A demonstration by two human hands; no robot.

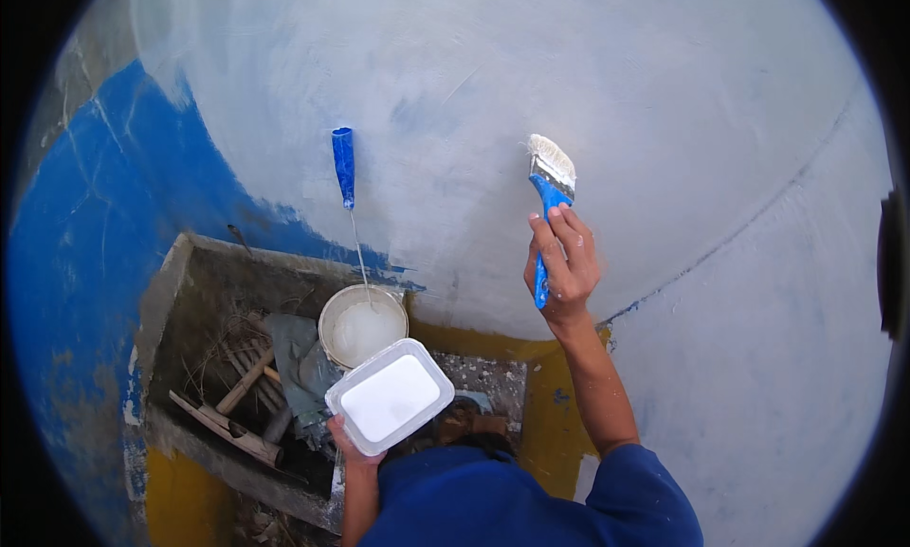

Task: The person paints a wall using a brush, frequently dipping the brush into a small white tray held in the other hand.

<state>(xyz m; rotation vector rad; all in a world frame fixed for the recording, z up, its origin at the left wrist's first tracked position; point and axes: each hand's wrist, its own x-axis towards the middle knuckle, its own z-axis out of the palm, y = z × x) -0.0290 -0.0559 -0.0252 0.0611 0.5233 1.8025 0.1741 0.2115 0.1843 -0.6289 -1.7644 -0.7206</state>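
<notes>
My right hand (565, 262) grips the blue handle of a flat paintbrush (551, 184), its pale bristles pointing up against or close to the whitish wall (441, 163); whether they touch cannot be told. Specks of paint dot the fingers. Low in the middle, my left hand (352, 444) holds a rectangular plastic tub (390, 398) of white paint by its near left side. Just behind the tub stands a round bucket (363, 326) with whitish liquid. A thin rod with a blue handle (343, 166) rises out of that bucket.
A concrete trough (160, 319) at the left holds bamboo pieces (242, 433), twigs and a grey-green cloth (298, 366). Blue paint (78, 227) covers the left wall, with yellow paint (551, 405) lower down. A dark seam (725, 241) crosses the wall at the right.
</notes>
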